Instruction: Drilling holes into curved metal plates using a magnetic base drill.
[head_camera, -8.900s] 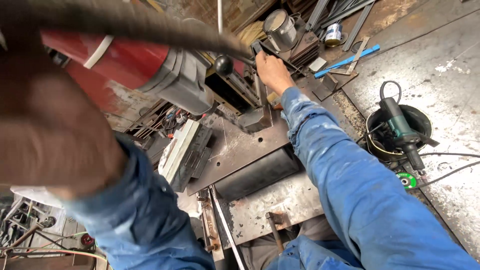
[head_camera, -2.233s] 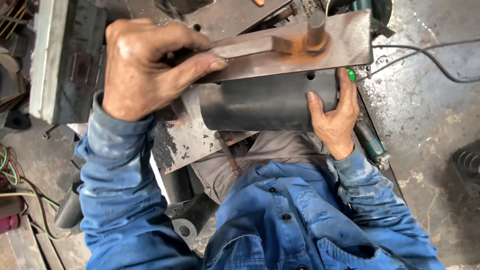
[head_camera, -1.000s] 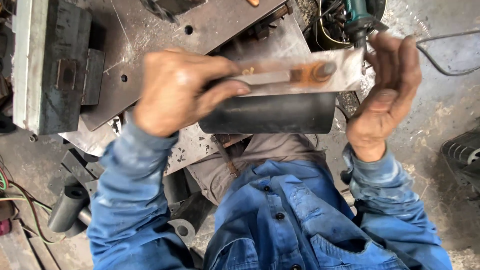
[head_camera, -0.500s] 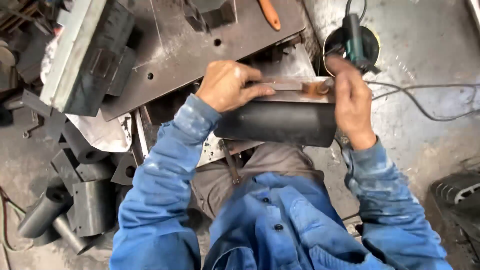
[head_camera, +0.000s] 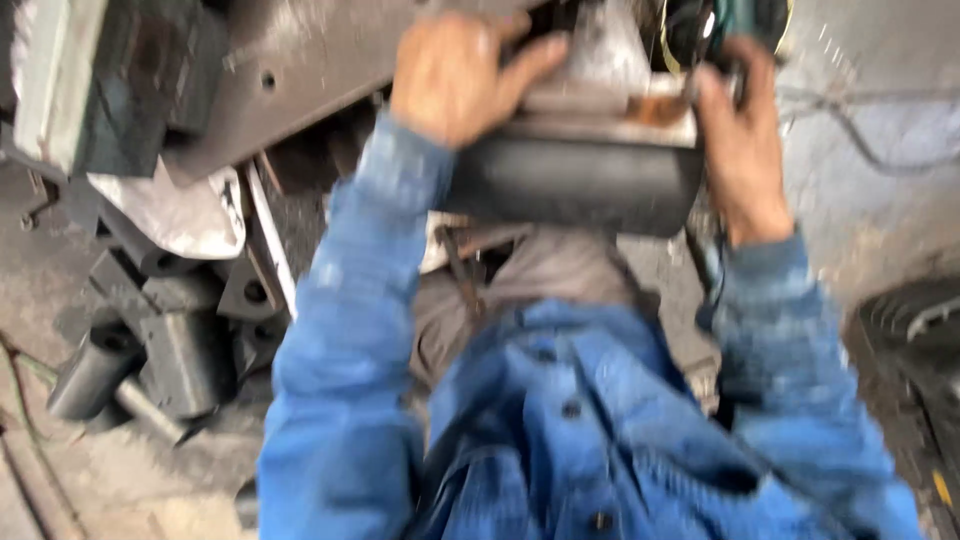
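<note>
A dark steel cylinder (head_camera: 575, 185) lies across my lap, with a flat rusty metal plate (head_camera: 610, 105) on top of it. My left hand (head_camera: 455, 70) is clamped over the plate's left end, fingers wrapped on it. At the right end of the cylinder and plate, my right hand (head_camera: 740, 150) grips them, thumb up near a rusty knob. The frame is motion-blurred, so finer detail is lost.
A large steel plate with holes (head_camera: 290, 70) and a heavy grey block (head_camera: 90, 80) lie at upper left. Dark metal blocks and short tubes (head_camera: 140, 350) are piled at lower left. A green power tool (head_camera: 740, 20) with its cable sits at top right.
The view has swung and blurred; the cylinder and plate sit higher in the frame. Both hands stay on the plate's ends, the right hand having closed around its end since a second ago.
</note>
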